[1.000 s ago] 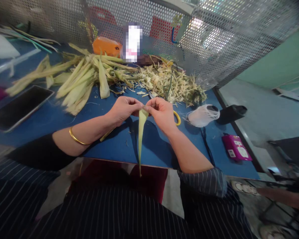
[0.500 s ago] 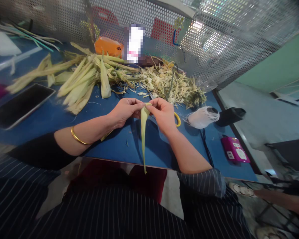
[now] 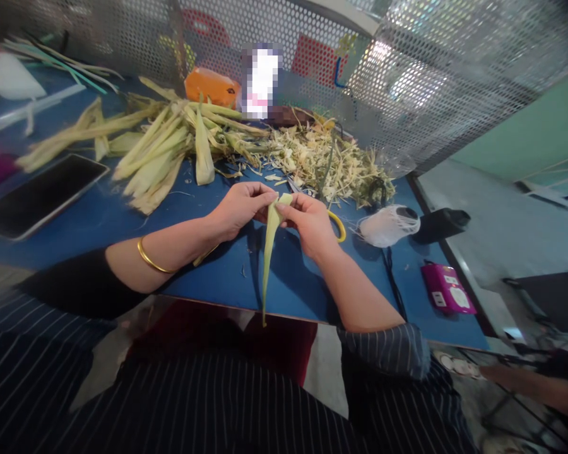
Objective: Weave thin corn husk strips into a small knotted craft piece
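Note:
A long pale green leaf strip [image 3: 268, 252] hangs down over the near edge of the blue table [image 3: 99, 221], narrowing to a point. My left hand [image 3: 240, 205] and my right hand [image 3: 308, 221] both pinch its wide upper end, fingertips meeting above the table. A gold bangle [image 3: 151, 260] sits on my left wrist. Behind my right hand lies a yellow scissor handle [image 3: 338, 225].
A pile of whole leaf strips [image 3: 161, 145] lies at the back left, and cut scraps [image 3: 326, 164] at the back centre. A dark phone [image 3: 38, 195] lies left. A white thread spool [image 3: 387, 224], a black object [image 3: 442, 222] and a pink device [image 3: 447, 289] sit right. Perforated metal screens stand behind.
My hands stay pinched on the leaf's top and have folded it a little narrower. The hanging tip has swung slightly left. The view has shifted a bit.

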Demonstrator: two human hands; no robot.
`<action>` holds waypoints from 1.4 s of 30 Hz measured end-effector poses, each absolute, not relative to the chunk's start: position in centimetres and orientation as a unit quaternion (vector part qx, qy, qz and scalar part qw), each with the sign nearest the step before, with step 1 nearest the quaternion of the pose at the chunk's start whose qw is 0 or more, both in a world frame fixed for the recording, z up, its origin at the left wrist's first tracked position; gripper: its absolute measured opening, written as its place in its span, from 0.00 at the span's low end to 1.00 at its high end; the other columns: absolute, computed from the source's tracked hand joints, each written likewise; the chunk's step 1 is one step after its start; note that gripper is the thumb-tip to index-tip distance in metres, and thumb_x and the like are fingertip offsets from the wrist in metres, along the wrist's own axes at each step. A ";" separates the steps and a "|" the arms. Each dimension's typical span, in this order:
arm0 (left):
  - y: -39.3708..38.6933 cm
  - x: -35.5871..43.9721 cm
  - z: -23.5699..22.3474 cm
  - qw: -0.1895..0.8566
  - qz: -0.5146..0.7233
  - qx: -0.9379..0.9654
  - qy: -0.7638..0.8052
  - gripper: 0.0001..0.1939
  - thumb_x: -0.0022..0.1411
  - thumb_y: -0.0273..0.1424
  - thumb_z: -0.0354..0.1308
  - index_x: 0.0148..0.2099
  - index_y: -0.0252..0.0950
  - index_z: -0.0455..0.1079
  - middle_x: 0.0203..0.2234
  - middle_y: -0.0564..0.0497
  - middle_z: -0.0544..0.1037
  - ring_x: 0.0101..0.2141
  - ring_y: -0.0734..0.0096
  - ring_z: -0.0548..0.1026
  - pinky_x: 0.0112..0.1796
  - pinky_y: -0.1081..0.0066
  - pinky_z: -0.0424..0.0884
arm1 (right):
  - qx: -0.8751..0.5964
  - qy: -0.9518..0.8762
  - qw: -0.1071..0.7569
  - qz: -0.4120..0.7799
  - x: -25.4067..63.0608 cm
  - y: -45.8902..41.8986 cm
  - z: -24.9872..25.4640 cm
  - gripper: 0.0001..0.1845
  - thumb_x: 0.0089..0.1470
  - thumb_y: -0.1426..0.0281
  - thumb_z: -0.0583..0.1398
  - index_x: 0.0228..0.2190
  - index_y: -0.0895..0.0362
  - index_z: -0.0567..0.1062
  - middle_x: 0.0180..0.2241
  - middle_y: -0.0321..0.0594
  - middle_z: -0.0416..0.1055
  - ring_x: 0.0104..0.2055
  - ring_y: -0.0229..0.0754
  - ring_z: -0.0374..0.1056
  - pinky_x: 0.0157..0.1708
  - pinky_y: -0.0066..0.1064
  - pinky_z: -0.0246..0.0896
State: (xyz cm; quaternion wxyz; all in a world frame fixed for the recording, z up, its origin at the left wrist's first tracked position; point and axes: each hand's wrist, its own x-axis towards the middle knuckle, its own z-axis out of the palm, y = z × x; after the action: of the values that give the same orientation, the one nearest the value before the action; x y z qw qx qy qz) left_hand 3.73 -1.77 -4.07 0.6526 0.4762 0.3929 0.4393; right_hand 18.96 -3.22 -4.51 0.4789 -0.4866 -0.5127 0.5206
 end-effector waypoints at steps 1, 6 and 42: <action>-1.8 3.7 -4.1 0.670 0.428 0.466 0.389 0.06 0.60 0.28 0.60 0.31 0.31 0.69 0.21 0.52 0.75 0.21 0.78 0.73 0.27 0.75 0.70 | -0.487 -0.519 0.492 0.500 19.0 -3.2 -4.6 0.13 0.40 0.64 0.68 0.24 0.57 0.72 0.22 0.32 0.70 0.24 0.33 0.64 0.25 0.26 0.61; -1.8 4.0 -4.2 0.744 0.395 0.387 0.375 0.06 0.60 0.26 0.60 0.30 0.31 0.69 0.24 0.50 0.77 0.25 0.77 0.75 0.32 0.74 0.72 | -0.486 -0.556 0.523 0.426 19.1 -3.0 -5.1 0.09 0.45 0.69 0.65 0.23 0.56 0.69 0.20 0.29 0.64 0.22 0.32 0.59 0.25 0.28 0.59; -1.9 3.9 -4.2 0.705 0.423 0.442 0.358 0.08 0.59 0.29 0.61 0.29 0.33 0.67 0.22 0.54 0.73 0.23 0.78 0.73 0.28 0.76 0.69 | -0.464 -0.554 0.519 0.457 18.5 -3.6 -4.9 0.13 0.44 0.64 0.66 0.24 0.55 0.68 0.21 0.29 0.64 0.24 0.32 0.59 0.26 0.27 0.59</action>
State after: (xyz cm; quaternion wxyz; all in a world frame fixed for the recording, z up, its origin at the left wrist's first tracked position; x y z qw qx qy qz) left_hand 3.90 -1.87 -4.16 0.7053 0.4423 0.3583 0.4226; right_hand 18.55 -3.61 -4.88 0.5190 -0.4638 -0.5540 0.4567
